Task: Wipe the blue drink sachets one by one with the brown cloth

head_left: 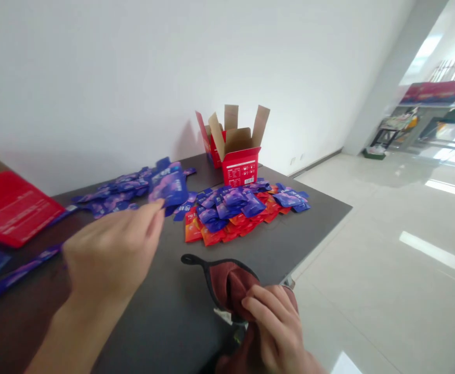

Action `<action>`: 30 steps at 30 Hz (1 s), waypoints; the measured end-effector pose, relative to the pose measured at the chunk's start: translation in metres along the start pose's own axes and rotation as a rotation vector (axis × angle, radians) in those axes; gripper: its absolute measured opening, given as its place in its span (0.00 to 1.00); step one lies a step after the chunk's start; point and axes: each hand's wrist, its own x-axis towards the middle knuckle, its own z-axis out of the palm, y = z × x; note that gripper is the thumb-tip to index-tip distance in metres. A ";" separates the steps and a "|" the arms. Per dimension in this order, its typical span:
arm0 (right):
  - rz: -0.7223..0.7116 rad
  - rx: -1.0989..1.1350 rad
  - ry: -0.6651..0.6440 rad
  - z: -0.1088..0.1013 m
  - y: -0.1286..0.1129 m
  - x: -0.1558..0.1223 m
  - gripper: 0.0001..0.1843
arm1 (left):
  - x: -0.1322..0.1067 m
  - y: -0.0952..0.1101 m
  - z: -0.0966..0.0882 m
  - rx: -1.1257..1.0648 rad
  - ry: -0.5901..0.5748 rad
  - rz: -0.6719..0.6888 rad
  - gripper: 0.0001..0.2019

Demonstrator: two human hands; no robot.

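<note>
My left hand (112, 252) is raised over the dark table (172, 317), fingers pinched on a purple-blue sachet (169, 187) held up at its tip. My right hand (276, 322) rests at the table's near edge, fingers closed on a dark red cloth pouch with a black rim (227, 280); its mouth gapes toward the left. Behind them lies a heap of orange-red and blue sachets (243, 210), and a second spread of purple-blue sachets (114, 192) lies to the left near the wall.
An open red carton (239, 156) with raised cardboard flaps stands at the table's far edge by the white wall. A flat red box (11, 208) lies at the left. Loose blue sachets (12, 275) lie near it. Shiny floor stretches to the right.
</note>
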 end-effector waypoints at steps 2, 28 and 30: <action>-0.012 -0.053 0.067 0.001 0.007 -0.004 0.15 | 0.045 0.029 0.017 0.204 0.014 0.056 0.17; -0.040 -0.356 0.136 0.002 0.030 -0.009 0.21 | 0.090 0.144 0.091 0.000 -0.300 0.316 0.16; -0.041 -0.354 0.142 0.002 0.031 -0.009 0.20 | 0.083 0.134 0.081 -0.023 -0.268 0.304 0.16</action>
